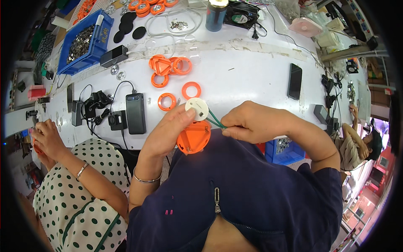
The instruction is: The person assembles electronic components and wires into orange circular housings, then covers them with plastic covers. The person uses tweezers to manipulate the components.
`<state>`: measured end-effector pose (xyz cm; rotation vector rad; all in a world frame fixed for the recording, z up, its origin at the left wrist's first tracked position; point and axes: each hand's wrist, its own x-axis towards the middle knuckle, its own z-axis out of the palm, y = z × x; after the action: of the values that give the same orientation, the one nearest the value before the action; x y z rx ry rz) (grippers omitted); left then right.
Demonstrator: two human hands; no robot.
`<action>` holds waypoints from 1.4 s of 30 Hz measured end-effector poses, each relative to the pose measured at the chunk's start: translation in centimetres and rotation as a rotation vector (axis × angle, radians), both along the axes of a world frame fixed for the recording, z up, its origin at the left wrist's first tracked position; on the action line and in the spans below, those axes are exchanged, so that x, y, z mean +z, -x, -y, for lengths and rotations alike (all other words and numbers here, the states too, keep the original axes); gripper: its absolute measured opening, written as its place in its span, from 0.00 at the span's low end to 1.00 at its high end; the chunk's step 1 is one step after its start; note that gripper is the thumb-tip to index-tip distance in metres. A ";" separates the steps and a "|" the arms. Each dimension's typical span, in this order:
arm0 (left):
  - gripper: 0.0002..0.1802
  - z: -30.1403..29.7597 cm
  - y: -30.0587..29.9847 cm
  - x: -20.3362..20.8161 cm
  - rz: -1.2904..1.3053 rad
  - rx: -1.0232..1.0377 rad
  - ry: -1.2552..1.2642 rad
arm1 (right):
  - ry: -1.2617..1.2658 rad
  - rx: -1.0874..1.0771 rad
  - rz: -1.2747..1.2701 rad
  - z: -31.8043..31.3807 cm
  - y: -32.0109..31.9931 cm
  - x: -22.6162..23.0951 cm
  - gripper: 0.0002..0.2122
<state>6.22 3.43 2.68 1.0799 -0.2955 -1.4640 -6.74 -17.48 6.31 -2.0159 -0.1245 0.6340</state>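
Gripping white disc (198,106) in left grip (170,129), closed on its lower edge with thumb over its face. Held just off the near edge of the table (252,75), in front of dark blue top (260,180). Just below the disc, against the same palm: orange round case (193,139); cannot tell how far clasped by the fingers underneath. Pinching slim green forked piece (215,120) in right grip (252,122), closed between thumb and forefinger, pointed left toward the disc's rim; contact unclear. Beyond, on the table: loose orange rings (184,91), some overlapping. Left of those: black power bank (135,114) beside cables and adapters. Upper left: blue bin (95,49) full of small metal parts. Well off to the right: dark phone (295,81), lying flat. At far left: co-worker's hand (49,139).
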 end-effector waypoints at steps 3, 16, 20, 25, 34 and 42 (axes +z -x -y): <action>0.21 0.2 0.9 -0.1 0.062 0.026 -0.048 | -0.084 0.030 -0.115 1.1 -0.5 -0.5 0.07; 0.22 0.4 0.5 -0.3 0.035 0.026 -0.043 | -0.150 -0.053 -0.316 3.0 -2.9 -0.1 0.07; 0.22 0.6 -0.3 -0.2 -0.034 0.014 -0.037 | -0.163 -0.084 -0.164 2.4 -2.5 -0.5 0.10; 0.19 0.9 0.4 -1.1 0.115 -0.011 -0.043 | -0.130 0.031 -0.232 2.0 -3.2 -0.4 0.09; 0.18 0.5 0.6 -1.9 0.009 -0.035 -0.054 | -0.018 0.018 -0.114 2.9 -3.6 -2.1 0.09; 0.18 0.3 -0.1 -2.3 -0.087 -0.004 -0.066 | -0.143 -0.304 -0.221 2.1 -3.5 -2.8 0.09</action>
<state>6.27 3.09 0.40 1.0652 -0.1888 -1.5291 -3.21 -19.55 3.56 -1.7679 0.2573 0.6287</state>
